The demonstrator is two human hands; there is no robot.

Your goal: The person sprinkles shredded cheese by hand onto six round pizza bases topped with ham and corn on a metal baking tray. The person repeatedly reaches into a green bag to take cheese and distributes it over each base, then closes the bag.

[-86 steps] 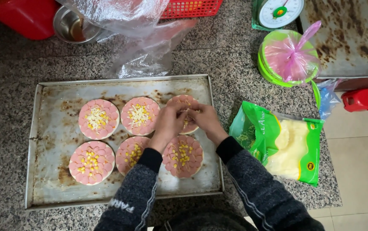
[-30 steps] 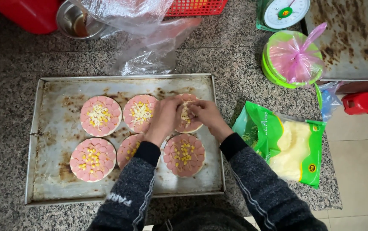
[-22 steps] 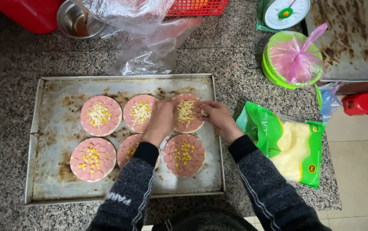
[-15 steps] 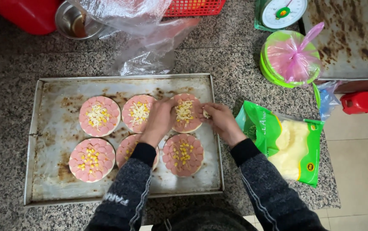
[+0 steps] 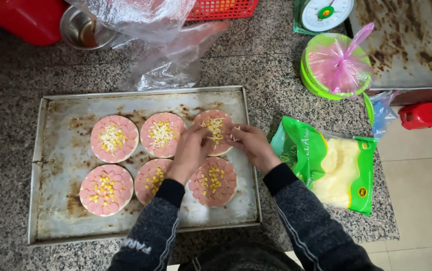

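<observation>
Hands: left hand (image 5: pixel 191 150) resting loosely open on pizza (image 5: pixel 215 131) at tray's (image 5: pixel 50 200) one o'clock, newly cheese-topped; right hand (image 5: pixel 253 145) withdrawn, seemingly pinching cheese shreds (image 5: pixel 234 134).

On your speckled counter (image 5: pixel 276 75) you have a green scale (image 5: pixel 324 12), a red basket (image 5: pixel 221 8), a metal bowl (image 5: pixel 83 31), crumpled clear plastic (image 5: pixel 161 45) and green plates bagged in pink (image 5: pixel 337 65).

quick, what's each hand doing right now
Left hand: fingers curled, resting at the top-right mini pizza; grip cannot be told.
Right hand: pinching shredded cheese at that pizza's edge.
</observation>
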